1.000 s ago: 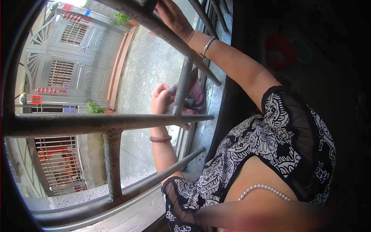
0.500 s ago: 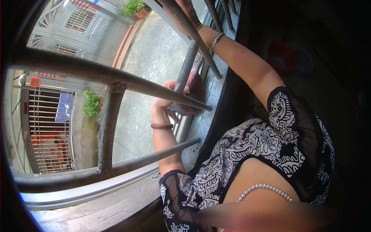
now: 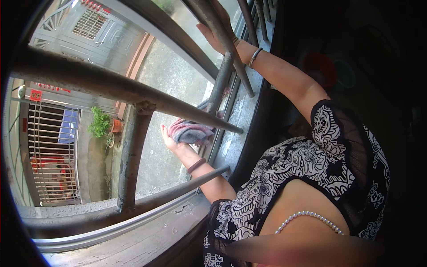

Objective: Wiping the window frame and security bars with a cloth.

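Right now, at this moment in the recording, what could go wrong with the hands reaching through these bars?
The left hand has the bunched pink-and-grey cloth beyond the metal bars, so a loosened grip might drop it outside.
The brown bracelet looks close to a lower bar and could catch if that arm pulls back.
The right hand is also past the bars, so it might get scraped on them.

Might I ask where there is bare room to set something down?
The sill has one bare patch between the feet of the lower bar and middle bar, another between the middle bar and upper bar. It is crowded just outside, where the left hand holds the cloth, and farther up, where the upper bar crosses the right hand.
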`<state>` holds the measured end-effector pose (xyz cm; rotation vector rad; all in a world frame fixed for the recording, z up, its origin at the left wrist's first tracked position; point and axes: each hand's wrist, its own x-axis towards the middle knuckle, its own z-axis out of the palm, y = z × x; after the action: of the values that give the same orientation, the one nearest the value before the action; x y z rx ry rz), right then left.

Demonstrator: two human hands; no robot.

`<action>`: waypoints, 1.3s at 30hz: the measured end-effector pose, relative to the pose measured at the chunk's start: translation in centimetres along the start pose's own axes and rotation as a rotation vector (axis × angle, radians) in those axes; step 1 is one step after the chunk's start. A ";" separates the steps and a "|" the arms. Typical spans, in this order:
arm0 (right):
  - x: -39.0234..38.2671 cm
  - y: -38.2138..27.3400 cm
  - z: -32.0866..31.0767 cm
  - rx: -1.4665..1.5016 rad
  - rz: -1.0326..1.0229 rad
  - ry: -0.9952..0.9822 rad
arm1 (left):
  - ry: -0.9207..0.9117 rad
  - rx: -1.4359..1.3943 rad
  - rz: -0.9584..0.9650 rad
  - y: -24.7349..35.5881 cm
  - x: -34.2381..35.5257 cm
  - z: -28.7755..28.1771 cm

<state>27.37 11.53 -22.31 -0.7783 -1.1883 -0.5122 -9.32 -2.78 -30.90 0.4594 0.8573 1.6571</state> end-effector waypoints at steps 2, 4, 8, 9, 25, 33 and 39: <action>-0.6 -2.8 -1.7 0.171 -0.068 -0.033 | 0.010 0.289 0.275 -1.4 -1.6 1.6; -0.4 -4.9 -5.6 0.051 -0.265 -0.402 | -0.137 0.569 0.219 -2.0 -0.9 1.5; 1.2 -6.3 -4.1 0.340 -0.506 -0.372 | -0.359 1.196 -0.042 -4.8 -1.3 3.0; 1.5 -7.5 -3.7 0.221 -0.646 -0.458 | -0.357 1.272 -0.032 -5.5 -0.1 0.9; 5.3 -11.3 2.0 0.663 -1.188 -0.521 | -0.869 1.920 -0.180 -5.4 -5.2 6.4; 5.0 -11.3 2.4 0.706 -1.132 -0.517 | -0.317 1.080 -0.277 2.6 -3.2 2.4; 3.9 -9.6 -0.6 0.723 -0.913 -0.537 | -0.368 1.354 -0.580 -1.2 -2.5 2.2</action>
<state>22.08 5.05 -16.20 0.3281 -2.0679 -0.5545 -6.30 -4.41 -29.99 1.2247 1.5557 0.2494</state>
